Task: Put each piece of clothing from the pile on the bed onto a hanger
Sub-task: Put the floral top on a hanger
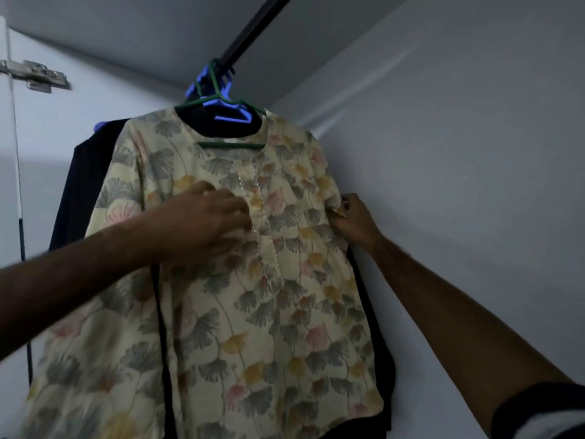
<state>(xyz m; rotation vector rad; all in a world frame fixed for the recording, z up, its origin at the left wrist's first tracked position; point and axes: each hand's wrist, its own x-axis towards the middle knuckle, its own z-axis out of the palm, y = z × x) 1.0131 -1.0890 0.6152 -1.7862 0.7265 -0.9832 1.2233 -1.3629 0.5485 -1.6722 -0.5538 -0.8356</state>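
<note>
A cream top with a grey, yellow and pink leaf print (pixel 253 312) hangs on a green hanger (pixel 218 99) from a dark rail (pixel 250 30) inside a wardrobe. My left hand (pixel 205 223) grips a bunch of the fabric at the chest, just left of the button placket. My right hand (pixel 354 220) pinches the edge of the top's right sleeve, close to the wardrobe wall. The bed and the pile are out of view.
Blue hangers (pixel 228 117) and a dark garment (pixel 82 185) hang on the same rail behind the floral top. A white wardrobe door with a metal hinge (pixel 34 76) stands at the left. The white side wall (pixel 474 153) is at the right.
</note>
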